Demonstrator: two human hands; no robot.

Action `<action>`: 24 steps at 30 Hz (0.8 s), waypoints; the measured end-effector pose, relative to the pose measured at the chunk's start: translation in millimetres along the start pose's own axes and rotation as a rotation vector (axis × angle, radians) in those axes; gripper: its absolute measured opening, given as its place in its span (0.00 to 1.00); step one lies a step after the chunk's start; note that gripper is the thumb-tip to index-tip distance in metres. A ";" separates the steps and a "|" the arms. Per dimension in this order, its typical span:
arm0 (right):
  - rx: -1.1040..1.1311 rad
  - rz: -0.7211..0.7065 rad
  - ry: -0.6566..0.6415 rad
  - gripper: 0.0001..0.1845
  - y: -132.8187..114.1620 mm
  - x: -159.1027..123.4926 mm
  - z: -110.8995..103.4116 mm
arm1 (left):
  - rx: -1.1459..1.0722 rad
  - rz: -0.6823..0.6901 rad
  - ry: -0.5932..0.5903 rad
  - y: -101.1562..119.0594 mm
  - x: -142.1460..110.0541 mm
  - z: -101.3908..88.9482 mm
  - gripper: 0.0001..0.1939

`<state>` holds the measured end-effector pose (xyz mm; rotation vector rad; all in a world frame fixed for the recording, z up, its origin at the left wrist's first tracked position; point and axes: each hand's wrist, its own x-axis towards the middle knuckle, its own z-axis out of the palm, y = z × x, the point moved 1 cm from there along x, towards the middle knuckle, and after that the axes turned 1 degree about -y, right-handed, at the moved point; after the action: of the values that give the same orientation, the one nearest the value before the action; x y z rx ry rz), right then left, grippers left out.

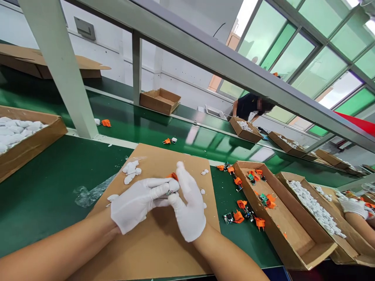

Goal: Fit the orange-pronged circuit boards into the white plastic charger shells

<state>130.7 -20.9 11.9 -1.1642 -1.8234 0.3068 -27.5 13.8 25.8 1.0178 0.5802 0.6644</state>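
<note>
the green conveyor and parts boxes show a factory.

A small white part is pinched in the left hand, with the right hand (both white-gloved) held just beside it, over a cardboard sheet.
</note>
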 end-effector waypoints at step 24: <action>-0.083 0.011 0.023 0.29 16.8 -5.1 2.8 | -0.199 0.021 0.102 -13.2 7.5 -4.3 0.21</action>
<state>139.0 -15.6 -2.9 -1.2299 -1.8254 0.2252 -22.5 16.9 11.1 0.8084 0.5799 0.7799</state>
